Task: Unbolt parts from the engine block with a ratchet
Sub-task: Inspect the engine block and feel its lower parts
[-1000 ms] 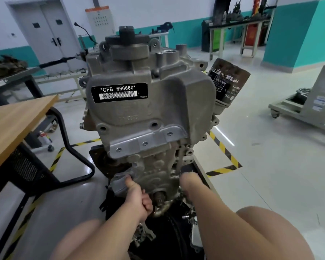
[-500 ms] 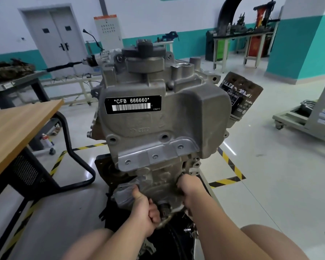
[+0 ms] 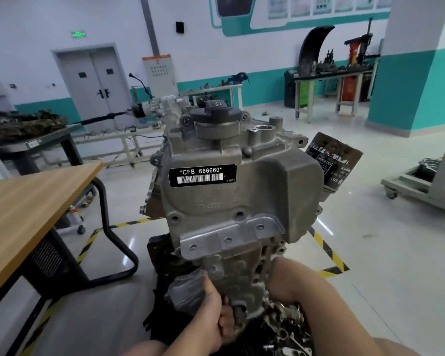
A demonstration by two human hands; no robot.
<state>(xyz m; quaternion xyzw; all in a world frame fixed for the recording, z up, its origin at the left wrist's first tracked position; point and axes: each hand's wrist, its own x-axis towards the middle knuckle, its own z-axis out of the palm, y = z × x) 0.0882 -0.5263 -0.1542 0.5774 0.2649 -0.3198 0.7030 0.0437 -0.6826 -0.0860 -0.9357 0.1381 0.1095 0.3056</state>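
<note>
The grey cast-metal engine block (image 3: 242,201), labelled CFB 666660, is seen upright beside a wooden-topped table (image 3: 23,214). Its lower left edge is gripped by the left hand (image 3: 211,314), fingers curled round the casting. The right hand (image 3: 280,276) is set against the lower right side, fingers hidden, so its grip cannot be told

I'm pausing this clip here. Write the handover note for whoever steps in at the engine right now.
Left hand: grip curled round the lower end of the grey cast-metal engine block, thumb on a dull grey bracket.
Right hand: at the block's lower right edge, fingers hidden, grip unclear.
Ratchet: not in view.
Done: probably some unbolting; loose silver metal parts lie below the block.
Left: black cylindrical oil filter and silver bolted plate are on the block.
</note>
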